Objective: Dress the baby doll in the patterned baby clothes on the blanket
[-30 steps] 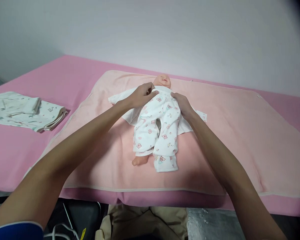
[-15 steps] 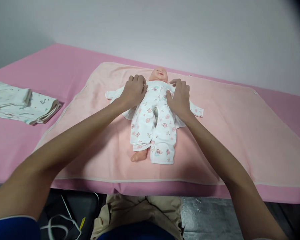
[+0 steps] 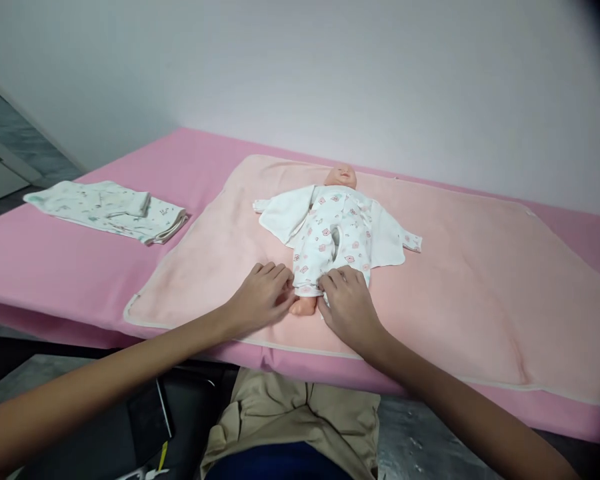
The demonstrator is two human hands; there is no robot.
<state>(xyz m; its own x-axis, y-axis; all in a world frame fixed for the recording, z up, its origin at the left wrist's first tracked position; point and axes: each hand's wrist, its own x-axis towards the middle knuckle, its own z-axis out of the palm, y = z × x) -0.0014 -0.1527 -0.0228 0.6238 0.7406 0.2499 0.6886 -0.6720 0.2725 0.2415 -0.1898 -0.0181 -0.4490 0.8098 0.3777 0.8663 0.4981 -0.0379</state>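
A baby doll lies on its back in printed baby trousers, pulled up to its chest. Beneath them an open white baby top spreads out on both sides. My left hand is closed at the left leg's cuff, its fingertips pinching the fabric's outer edge beside the bare foot. Over the other leg's lower end lies my right hand, fingers curled onto the cuff. That hand hides the doll's second foot and most of the cuff.
A peach blanket lies under the doll on a pink-covered table. Folded printed baby clothes rest to the left. Behind is a pale wall. Below the table's front edge stands a black chair or bag.
Both hands have moved from the trousers' waist down to the leg cuffs. The view has shifted, so the doll and folded clothes appear farther right.
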